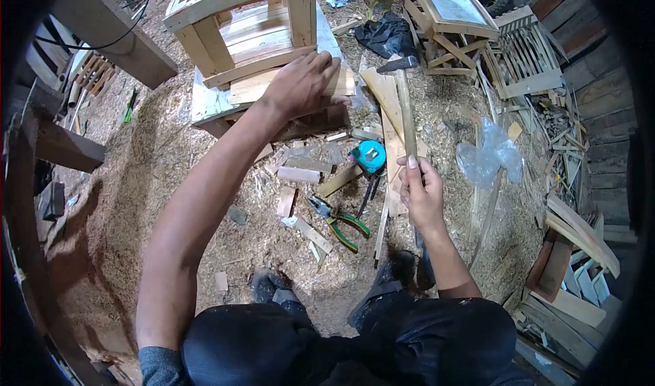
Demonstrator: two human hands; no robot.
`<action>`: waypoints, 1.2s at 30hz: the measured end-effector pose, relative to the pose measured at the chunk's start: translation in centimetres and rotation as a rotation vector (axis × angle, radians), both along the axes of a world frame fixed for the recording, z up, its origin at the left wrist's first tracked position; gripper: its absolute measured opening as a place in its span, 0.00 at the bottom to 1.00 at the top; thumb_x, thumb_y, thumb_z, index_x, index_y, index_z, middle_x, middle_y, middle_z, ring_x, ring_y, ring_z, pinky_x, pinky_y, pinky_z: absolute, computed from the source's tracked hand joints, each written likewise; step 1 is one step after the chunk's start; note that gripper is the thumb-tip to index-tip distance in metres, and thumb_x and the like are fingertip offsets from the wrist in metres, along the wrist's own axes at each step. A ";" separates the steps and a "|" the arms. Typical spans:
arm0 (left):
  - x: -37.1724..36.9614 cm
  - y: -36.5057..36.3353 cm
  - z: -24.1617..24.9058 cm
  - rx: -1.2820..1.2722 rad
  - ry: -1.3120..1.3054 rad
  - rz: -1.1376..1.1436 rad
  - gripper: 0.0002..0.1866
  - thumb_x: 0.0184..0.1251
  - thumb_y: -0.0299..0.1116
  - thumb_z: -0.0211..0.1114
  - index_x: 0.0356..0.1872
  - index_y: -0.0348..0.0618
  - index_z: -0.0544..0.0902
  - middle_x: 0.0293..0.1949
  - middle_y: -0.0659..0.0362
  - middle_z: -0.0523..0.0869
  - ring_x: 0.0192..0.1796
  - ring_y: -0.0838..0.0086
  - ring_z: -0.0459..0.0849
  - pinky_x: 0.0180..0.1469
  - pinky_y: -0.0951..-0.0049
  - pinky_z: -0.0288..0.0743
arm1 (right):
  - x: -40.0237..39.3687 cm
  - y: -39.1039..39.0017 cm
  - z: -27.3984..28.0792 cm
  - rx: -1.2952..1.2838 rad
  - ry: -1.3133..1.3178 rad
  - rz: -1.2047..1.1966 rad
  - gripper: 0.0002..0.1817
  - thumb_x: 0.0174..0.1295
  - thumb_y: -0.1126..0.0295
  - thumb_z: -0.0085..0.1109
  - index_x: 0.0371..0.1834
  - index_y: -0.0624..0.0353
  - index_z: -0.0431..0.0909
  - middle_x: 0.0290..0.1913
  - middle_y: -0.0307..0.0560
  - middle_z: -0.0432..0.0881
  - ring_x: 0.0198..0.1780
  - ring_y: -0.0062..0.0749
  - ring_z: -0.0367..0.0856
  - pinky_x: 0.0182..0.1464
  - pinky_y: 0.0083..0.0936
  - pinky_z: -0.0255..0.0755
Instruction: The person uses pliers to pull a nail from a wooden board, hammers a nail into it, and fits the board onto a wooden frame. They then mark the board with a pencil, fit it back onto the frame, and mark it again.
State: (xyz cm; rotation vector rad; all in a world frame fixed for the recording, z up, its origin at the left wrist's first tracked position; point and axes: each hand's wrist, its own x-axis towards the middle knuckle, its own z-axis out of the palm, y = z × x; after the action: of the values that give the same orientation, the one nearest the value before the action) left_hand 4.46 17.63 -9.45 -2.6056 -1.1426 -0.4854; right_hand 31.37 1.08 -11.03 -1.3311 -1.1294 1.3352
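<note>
Dark trousers [252, 348] over two bent knees lie nearest, well behind the fingers of both hands, with dark shoes [269, 287] just past the knees on a floor [300, 266] strewn with wood shavings. The right hand [424, 198] has its fingers wrapped around the handle of a hammer [405, 113], thumb along the wood; the hammer's head [398, 64] is well beyond those fingers, at the far end of the handle. Forward and to the left of them, the left hand [300, 86] lies at the lower edge of a wooden frame [300, 17], its fingers bent; whether they grip the edge or only press on it cannot be told. Under that hand, a pale board [249, 89] shows on both sides, at the foot of the frame, on a low bench [207, 105].

Between the two hands, nearer the right fingers, a turquoise tape measure [371, 155] sits on the floor. Green-handled pliers [349, 230] lie behind it, left of the right fingers, near scattered offcuts [299, 174]. Long wooden strips [392, 137] stretch just left of the hammer. Clear plastic [491, 150] lies to the right of the right fingers.
</note>
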 end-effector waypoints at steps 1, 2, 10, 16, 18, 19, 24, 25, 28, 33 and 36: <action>0.1 0.2 0.1 0.001 -0.002 -0.002 0.41 0.66 0.63 0.59 0.64 0.33 0.71 0.52 0.48 0.77 0.56 0.57 0.79 0.61 0.63 0.73 | 0.2 0.0 0.0 -0.010 0.001 -0.014 0.16 0.77 0.57 0.49 0.47 0.61 0.76 0.23 0.28 0.66 0.20 0.09 0.60 0.20 0.13 0.55; 0.2 0.5 0.3 -0.054 0.025 0.048 0.41 0.66 0.64 0.57 0.64 0.33 0.71 0.51 0.48 0.78 0.56 0.57 0.79 0.61 0.63 0.73 | 0.3 0.0 0.0 -0.018 0.005 -0.028 0.16 0.77 0.58 0.49 0.47 0.61 0.75 0.23 0.28 0.66 0.20 0.09 0.61 0.20 0.13 0.55; 2.0 2.3 -1.6 -0.108 -0.034 0.164 0.43 0.67 0.67 0.54 0.63 0.32 0.70 0.50 0.46 0.78 0.55 0.54 0.79 0.58 0.60 0.75 | -0.1 -0.4 0.5 0.005 -0.008 -0.024 0.16 0.77 0.60 0.47 0.52 0.63 0.75 0.23 0.29 0.66 0.21 0.10 0.62 0.23 0.13 0.58; 2.5 1.1 -0.2 -0.273 -0.059 0.207 0.41 0.66 0.63 0.58 0.62 0.32 0.71 0.52 0.43 0.78 0.59 0.55 0.78 0.61 0.61 0.74 | -0.1 -0.2 0.1 0.166 -0.411 0.055 0.17 0.75 0.61 0.48 0.53 0.65 0.75 0.26 0.48 0.78 0.28 0.30 0.79 0.32 0.31 0.72; 2.6 0.8 0.5 -0.300 -0.069 0.207 0.39 0.66 0.62 0.59 0.60 0.32 0.73 0.50 0.44 0.79 0.57 0.54 0.79 0.59 0.59 0.74 | -0.6 -0.1 0.9 0.168 -0.422 0.044 0.17 0.75 0.61 0.48 0.53 0.65 0.75 0.25 0.48 0.78 0.27 0.30 0.78 0.32 0.31 0.72; 2.5 0.8 0.7 -0.328 -0.080 0.204 0.37 0.66 0.62 0.60 0.58 0.33 0.74 0.48 0.45 0.79 0.55 0.54 0.79 0.58 0.58 0.75 | -0.8 0.1 1.2 0.168 -0.435 0.030 0.17 0.75 0.61 0.47 0.53 0.65 0.75 0.25 0.48 0.77 0.26 0.29 0.77 0.32 0.30 0.71; 2.5 1.4 -1.3 -0.141 -0.264 0.119 0.35 0.60 0.59 0.68 0.55 0.35 0.80 0.39 0.44 0.79 0.44 0.50 0.82 0.47 0.56 0.76 | -0.4 0.7 -1.1 0.195 -0.357 -0.036 0.16 0.75 0.63 0.49 0.54 0.66 0.72 0.30 0.44 0.79 0.27 0.27 0.76 0.33 0.27 0.71; 2.8 1.4 -1.3 -0.165 -0.251 0.150 0.35 0.60 0.59 0.68 0.54 0.35 0.80 0.39 0.44 0.79 0.44 0.50 0.82 0.47 0.56 0.76 | -0.4 0.8 -1.2 0.216 -0.317 -0.037 0.16 0.75 0.65 0.50 0.56 0.66 0.69 0.32 0.43 0.79 0.28 0.25 0.75 0.33 0.25 0.71; 3.1 1.3 -1.4 -0.200 -0.251 0.189 0.34 0.59 0.58 0.69 0.54 0.35 0.80 0.39 0.45 0.79 0.44 0.50 0.82 0.48 0.56 0.76 | -1.3 0.1 0.9 -0.050 -0.074 0.044 0.17 0.74 0.69 0.52 0.60 0.64 0.62 0.36 0.42 0.80 0.30 0.20 0.73 0.33 0.21 0.70; 2.9 1.0 -1.0 -0.153 -0.221 0.181 0.36 0.58 0.56 0.71 0.58 0.35 0.77 0.40 0.46 0.79 0.45 0.51 0.81 0.48 0.56 0.77 | -2.1 -1.0 -3.5 0.259 -0.237 -0.072 0.15 0.74 0.68 0.52 0.58 0.63 0.64 0.30 0.49 0.81 0.28 0.29 0.79 0.32 0.25 0.73; 2.7 1.1 -0.7 -0.242 -0.173 0.163 0.38 0.61 0.63 0.64 0.54 0.33 0.76 0.46 0.43 0.78 0.50 0.49 0.81 0.52 0.55 0.78 | -1.9 -0.6 -3.9 0.279 -0.531 -0.059 0.18 0.77 0.58 0.46 0.45 0.64 0.76 0.25 0.55 0.78 0.28 0.45 0.82 0.31 0.35 0.73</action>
State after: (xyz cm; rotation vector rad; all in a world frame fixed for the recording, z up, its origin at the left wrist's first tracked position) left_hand 7.20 18.74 -10.12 -2.6806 -1.5441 -0.5782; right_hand 29.42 0.46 -14.89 -1.5338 -1.5521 0.7560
